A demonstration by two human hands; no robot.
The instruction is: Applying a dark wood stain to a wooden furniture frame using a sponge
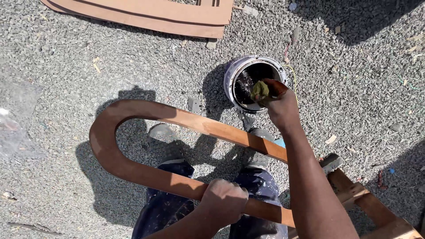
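— Two hands are working in the head view: the left hand (226,201) is clenching around the lower rail of one curved, U-shaped brown wooden frame (116,156), and the right hand (280,105) is pinching one small green rag (260,90) over the mouth of one round white tin of dark liquid (248,79), which is sitting on the grey gravel ground (66,66).

— What is looking risky?

— I'm thinking the soaked rag is likely dripping onto the gravel or the one pair of dark blue trousers (164,208), and the tin is standing on loose stones, so a nudge could be tipping it.

— Anything else?

— One stack of flat brown boards (146,15) is lying at the top.
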